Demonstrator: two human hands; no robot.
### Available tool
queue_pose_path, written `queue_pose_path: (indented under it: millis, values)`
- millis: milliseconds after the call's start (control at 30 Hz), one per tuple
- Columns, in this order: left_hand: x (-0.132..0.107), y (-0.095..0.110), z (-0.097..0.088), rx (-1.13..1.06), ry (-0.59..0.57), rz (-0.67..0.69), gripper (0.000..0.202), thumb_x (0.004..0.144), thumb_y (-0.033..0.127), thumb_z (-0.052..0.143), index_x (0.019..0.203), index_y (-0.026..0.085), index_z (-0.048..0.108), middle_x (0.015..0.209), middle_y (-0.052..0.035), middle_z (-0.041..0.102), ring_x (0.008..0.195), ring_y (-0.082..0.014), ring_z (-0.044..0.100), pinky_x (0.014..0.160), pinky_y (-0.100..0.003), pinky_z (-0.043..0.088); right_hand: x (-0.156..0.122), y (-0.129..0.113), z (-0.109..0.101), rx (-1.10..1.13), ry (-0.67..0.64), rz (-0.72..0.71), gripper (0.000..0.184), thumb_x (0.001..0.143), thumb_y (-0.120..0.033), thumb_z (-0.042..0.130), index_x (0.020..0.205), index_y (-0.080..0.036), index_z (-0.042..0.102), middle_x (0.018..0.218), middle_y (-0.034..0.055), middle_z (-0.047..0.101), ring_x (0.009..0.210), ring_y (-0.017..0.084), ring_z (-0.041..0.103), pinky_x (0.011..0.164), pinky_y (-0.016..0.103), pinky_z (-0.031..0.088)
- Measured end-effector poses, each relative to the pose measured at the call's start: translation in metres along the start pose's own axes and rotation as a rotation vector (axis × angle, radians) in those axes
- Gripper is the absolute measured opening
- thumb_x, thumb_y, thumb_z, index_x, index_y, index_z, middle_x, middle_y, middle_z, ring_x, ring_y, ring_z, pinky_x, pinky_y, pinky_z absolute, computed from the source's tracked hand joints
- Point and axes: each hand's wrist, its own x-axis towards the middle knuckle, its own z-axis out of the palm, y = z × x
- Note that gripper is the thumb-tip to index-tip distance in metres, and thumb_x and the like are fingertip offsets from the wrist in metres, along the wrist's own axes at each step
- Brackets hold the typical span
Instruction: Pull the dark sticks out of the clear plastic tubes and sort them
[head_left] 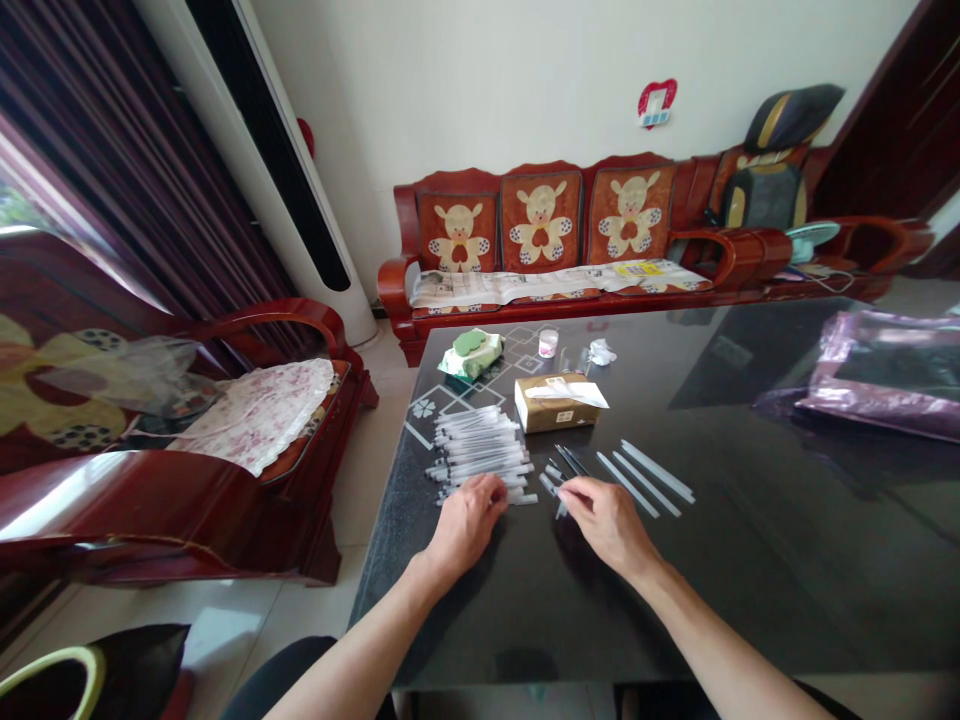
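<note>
On the dark table, my left hand [466,518] rests at the near edge of a pile of translucent white pens [480,448], its fingers curled together. Whatever is between those fingers is hidden. To its right, my right hand [611,520] pinches with thumb and forefinger beside a few small translucent caps [550,485]. I cannot make out what it grips. Just beyond that hand lie several thin dark refills [571,460]. Further right, a few white translucent pen barrels [646,475] lie side by side at a slant.
A brown tissue box [559,405] stands behind the pens. Beyond it are a green wipes pack [472,355], a small white tub [548,344] and a crumpled tissue [601,351]. A purple plastic package [885,370] lies at the right of the glossy table [750,560].
</note>
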Motion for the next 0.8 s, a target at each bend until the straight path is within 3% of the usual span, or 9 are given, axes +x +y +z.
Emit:
queue_pose_path:
  millis: [167, 267, 500, 567, 700, 800]
  values:
    - [0.013, -0.001, -0.007, -0.792, 0.075, -0.144, 0.037, 0.081, 0.043, 0.060, 0.103, 0.014, 0.063, 0.076, -0.0030, 0.061, 0.063, -0.0128, 0.053, 0.059, -0.023, 0.043, -0.012, -0.015, 0.030, 0.613, -0.343, 0.246, 0.040, 0.083, -0.051, 0.047, 0.086, -0.014, 0.064, 0.065, 0.0043, 0.066, 0.045, 0.012, 0.055, 0.042, 0.023, 0.041]
    - [0.016, -0.006, -0.008, -1.066, 0.124, -0.235, 0.039, 0.075, 0.045, 0.067, 0.098, 0.013, 0.063, 0.078, -0.0027, 0.059, 0.065, -0.0112, 0.054, 0.060, -0.023, 0.045, -0.020, -0.026, 0.042, 0.887, -0.512, 0.374, 0.049, 0.084, -0.056, 0.045, 0.091, -0.011, 0.061, 0.066, 0.0065, 0.067, 0.044, 0.012, 0.057, 0.043, 0.023, 0.043]
    - [0.015, -0.010, -0.009, -1.226, 0.232, -0.267, 0.035, 0.072, 0.040, 0.071, 0.094, 0.014, 0.063, 0.080, -0.0024, 0.058, 0.067, -0.0100, 0.054, 0.062, -0.022, 0.049, -0.025, -0.037, 0.043, 1.088, -0.582, 0.406, 0.045, 0.083, -0.053, 0.051, 0.088, -0.010, 0.060, 0.065, 0.0072, 0.067, 0.046, 0.013, 0.060, 0.046, 0.024, 0.046]
    - [0.013, -0.007, -0.008, -1.217, 0.179, -0.275, 0.037, 0.072, 0.041, 0.071, 0.096, 0.014, 0.063, 0.082, -0.0034, 0.060, 0.068, -0.0107, 0.056, 0.062, -0.022, 0.049, -0.025, -0.036, 0.043, 1.119, -0.579, 0.409, 0.043, 0.083, -0.053, 0.053, 0.084, -0.010, 0.060, 0.064, 0.0065, 0.066, 0.046, 0.013, 0.060, 0.046, 0.024, 0.046]
    - [0.010, -0.005, -0.003, -1.216, -0.040, -0.297, 0.037, 0.072, 0.043, 0.071, 0.093, 0.013, 0.065, 0.077, -0.0045, 0.063, 0.062, -0.0108, 0.058, 0.059, -0.023, 0.050, -0.025, -0.031, 0.042, 1.178, -0.583, 0.410, 0.043, 0.084, -0.053, 0.051, 0.083, -0.010, 0.060, 0.062, 0.0060, 0.066, 0.044, 0.013, 0.059, 0.044, 0.026, 0.046]
    - [0.010, -0.006, -0.001, -1.227, -0.033, -0.305, 0.036, 0.074, 0.044, 0.069, 0.087, 0.012, 0.064, 0.076, -0.0049, 0.064, 0.060, -0.0104, 0.059, 0.059, -0.024, 0.051, -0.026, -0.029, 0.041, 1.218, -0.588, 0.411, 0.046, 0.085, -0.054, 0.048, 0.083, -0.010, 0.060, 0.061, 0.0064, 0.066, 0.044, 0.014, 0.059, 0.044, 0.027, 0.047]
